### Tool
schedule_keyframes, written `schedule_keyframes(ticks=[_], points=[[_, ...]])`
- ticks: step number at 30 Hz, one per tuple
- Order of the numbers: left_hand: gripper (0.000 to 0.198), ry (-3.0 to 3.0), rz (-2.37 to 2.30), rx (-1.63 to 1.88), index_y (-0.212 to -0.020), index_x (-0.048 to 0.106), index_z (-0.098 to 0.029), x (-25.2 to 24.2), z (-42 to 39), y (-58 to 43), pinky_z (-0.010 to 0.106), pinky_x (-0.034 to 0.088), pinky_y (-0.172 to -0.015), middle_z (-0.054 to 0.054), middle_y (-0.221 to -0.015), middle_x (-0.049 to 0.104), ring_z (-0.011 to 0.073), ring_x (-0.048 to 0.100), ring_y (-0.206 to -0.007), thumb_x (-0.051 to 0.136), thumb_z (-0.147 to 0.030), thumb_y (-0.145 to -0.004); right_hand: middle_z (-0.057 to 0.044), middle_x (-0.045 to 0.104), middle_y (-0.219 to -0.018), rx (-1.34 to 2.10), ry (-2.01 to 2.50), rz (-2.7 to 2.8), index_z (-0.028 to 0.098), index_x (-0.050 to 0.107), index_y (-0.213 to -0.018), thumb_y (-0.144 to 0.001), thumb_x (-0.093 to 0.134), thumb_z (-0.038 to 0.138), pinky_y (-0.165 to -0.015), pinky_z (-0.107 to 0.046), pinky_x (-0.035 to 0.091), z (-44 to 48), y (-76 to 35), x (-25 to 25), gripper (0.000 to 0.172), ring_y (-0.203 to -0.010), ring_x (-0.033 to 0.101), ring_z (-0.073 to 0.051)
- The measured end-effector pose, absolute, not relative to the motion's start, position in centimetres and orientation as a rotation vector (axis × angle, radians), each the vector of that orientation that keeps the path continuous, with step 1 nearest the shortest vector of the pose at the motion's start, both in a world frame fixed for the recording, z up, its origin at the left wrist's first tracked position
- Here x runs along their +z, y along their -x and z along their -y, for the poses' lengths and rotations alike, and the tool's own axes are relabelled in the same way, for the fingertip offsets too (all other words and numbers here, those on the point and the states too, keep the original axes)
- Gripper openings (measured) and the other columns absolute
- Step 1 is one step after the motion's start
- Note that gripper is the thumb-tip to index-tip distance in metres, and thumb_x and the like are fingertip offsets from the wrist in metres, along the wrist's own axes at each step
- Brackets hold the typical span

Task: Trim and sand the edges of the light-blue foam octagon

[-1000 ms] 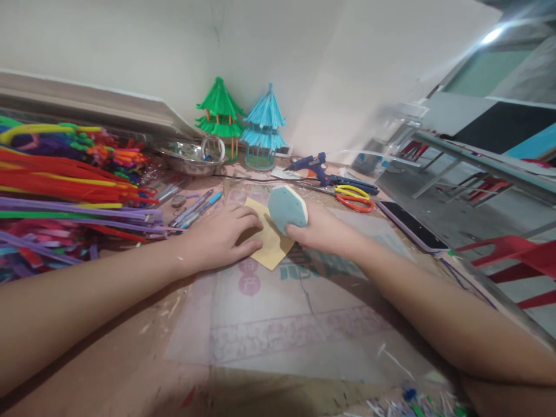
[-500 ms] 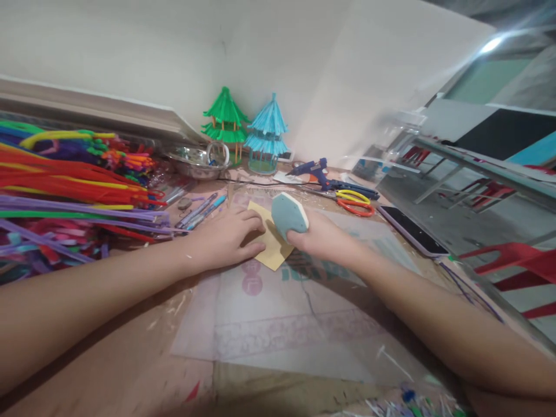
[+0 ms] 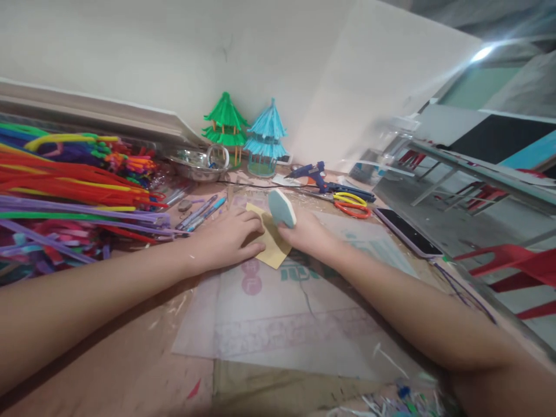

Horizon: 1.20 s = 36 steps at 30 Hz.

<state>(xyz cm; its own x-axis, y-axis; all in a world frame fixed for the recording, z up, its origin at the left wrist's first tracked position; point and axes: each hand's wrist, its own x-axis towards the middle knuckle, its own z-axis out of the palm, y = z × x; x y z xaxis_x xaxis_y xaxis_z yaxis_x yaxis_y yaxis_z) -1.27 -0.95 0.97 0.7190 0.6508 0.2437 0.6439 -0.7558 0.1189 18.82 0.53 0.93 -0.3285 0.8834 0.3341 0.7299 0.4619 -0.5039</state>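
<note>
My left hand (image 3: 234,238) lies on the left side of a small yellow sheet (image 3: 277,252), fingers flat with the thumb apart. The sheet rests on a translucent printed plastic sheet (image 3: 269,341). In my right hand (image 3: 306,233) is a flat blue-grey piece (image 3: 280,208) with a pale edge and cut corners, which looks like foam. The hand grips it by its lower right side and keeps it tilted above the yellow sheet. Most of my right fingers are hidden behind the piece.
Pipe cleaners (image 3: 65,179) in many colours heap at the left, beside pens (image 3: 202,214). Behind stand a metal bowl (image 3: 195,168), a green pagoda model (image 3: 226,127) and a blue one (image 3: 266,139). Rightward lie a glue gun (image 3: 310,172), scissors (image 3: 350,202) and a phone (image 3: 408,231).
My right hand has shifted a little to the left with the blue-grey piece, which is now turned more edge-on. The left hand stays on the yellow sheet.
</note>
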Motion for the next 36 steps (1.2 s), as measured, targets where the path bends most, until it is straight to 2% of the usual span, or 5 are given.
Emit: schedule_keyframes(ticks=[13,20,25,31,36], points=[[0.024,-2.828,-1.167,0.508,-0.101,0.063,-0.016,0.8,1.4,1.6,0.042,0.042,-0.093,0.009,-0.108,0.065,0.0264,0.056,-0.106,0.054,-0.035,-0.089,0.014,0.030,-0.040,1.441,0.890,1.279,0.023,0.039,-0.071,-0.059,0.077,0.046,-0.039,-0.020,0.012,-0.4,-19.6,1.2,0.046,-0.037,0.017,-0.003],[0.024,-2.798,-1.154,0.495,-0.102,0.062,-0.018,0.7,1.2,1.6,0.043,0.042,-0.092,0.008,-0.109,0.064,0.0261,0.056,-0.107,0.053,-0.036,-0.089,0.009,0.041,-0.053,1.205,0.973,1.406,0.022,0.044,-0.073,-0.065,0.074,0.039,-0.041,-0.020,0.025,-0.8,-19.7,1.0,0.036,-0.043,0.029,-0.005],[0.024,-2.801,-1.143,0.497,-0.102,0.061,-0.018,0.7,1.2,1.6,0.042,0.043,-0.091,0.008,-0.109,0.064,0.0255,0.056,-0.106,0.052,-0.036,-0.089,0.000,0.062,-0.084,0.905,1.047,1.639,0.021,0.054,-0.092,-0.066,0.061,0.027,-0.069,-0.030,0.048,-1.6,-20.1,0.8,0.028,-0.074,0.055,-0.016],[0.027,-2.820,-1.139,0.478,-0.103,0.062,-0.016,0.6,1.1,1.5,0.042,0.043,-0.091,0.009,-0.107,0.064,0.0256,0.056,-0.105,0.052,-0.037,-0.090,-0.006,0.065,-0.086,0.548,1.225,2.056,0.019,0.057,-0.084,-0.073,0.048,0.029,-0.083,-0.039,0.047,-1.2,-19.8,0.1,0.018,-0.083,0.059,-0.023],[0.027,-2.827,-1.148,0.473,-0.105,0.062,-0.018,0.5,1.0,1.5,0.043,0.041,-0.094,0.008,-0.108,0.064,0.0261,0.055,-0.108,0.052,-0.038,-0.090,-0.014,0.063,-0.113,0.386,1.202,2.021,0.018,0.055,-0.107,-0.075,0.049,0.033,-0.087,-0.042,0.046,-1.6,-19.3,-0.7,0.036,-0.100,0.058,-0.028]])
